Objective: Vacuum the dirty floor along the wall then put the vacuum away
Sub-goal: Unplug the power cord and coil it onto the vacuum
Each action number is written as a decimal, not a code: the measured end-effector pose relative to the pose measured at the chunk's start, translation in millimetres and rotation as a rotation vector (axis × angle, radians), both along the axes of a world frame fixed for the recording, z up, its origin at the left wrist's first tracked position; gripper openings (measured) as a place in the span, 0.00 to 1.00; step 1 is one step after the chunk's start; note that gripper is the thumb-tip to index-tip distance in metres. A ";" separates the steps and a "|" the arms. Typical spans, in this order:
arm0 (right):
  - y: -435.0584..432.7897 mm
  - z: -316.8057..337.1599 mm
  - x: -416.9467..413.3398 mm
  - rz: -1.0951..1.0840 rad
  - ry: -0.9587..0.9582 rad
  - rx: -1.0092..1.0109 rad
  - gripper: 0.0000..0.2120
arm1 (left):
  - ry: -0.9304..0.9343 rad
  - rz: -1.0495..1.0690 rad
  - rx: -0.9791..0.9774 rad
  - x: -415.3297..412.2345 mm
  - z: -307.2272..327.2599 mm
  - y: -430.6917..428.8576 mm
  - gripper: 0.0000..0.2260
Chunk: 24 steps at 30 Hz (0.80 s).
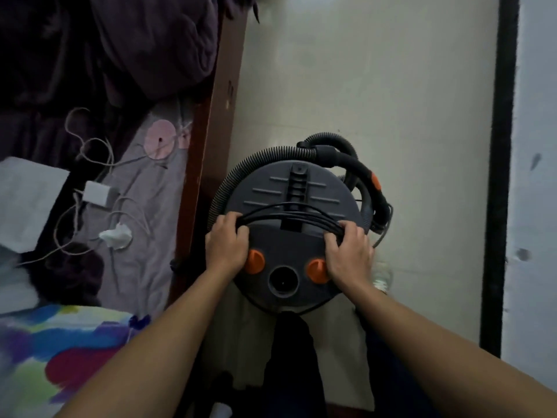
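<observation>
A round dark grey canister vacuum [289,245] with two orange knobs and a round port stands on the pale floor [376,86] in front of me. Its ribbed hose [241,173] curls round the left and back of the lid, ending in a black wand with an orange piece at the right. Several loops of black power cord [289,217] lie across the lid. My left hand [226,241] grips the cord bundle at the lid's left edge. My right hand [349,251] grips it at the right edge, beside an orange knob.
A bed with a brown wooden side rail [208,140] runs along the left, carrying dark blankets, white cables, a charger and a colourful cloth. A black skirting strip [500,176] and white wall [536,146] bound the floor on the right. Open floor lies beyond the vacuum.
</observation>
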State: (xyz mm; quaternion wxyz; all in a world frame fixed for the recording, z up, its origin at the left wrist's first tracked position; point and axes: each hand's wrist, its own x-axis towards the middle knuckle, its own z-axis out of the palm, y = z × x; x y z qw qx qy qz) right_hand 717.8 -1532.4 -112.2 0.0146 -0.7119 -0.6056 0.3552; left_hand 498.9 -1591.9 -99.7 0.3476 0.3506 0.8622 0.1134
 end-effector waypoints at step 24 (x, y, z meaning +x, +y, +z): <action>243.6 -21.9 33.0 -0.255 -0.060 0.328 0.26 | 0.252 -0.420 0.367 36.0 -30.9 296.0 0.19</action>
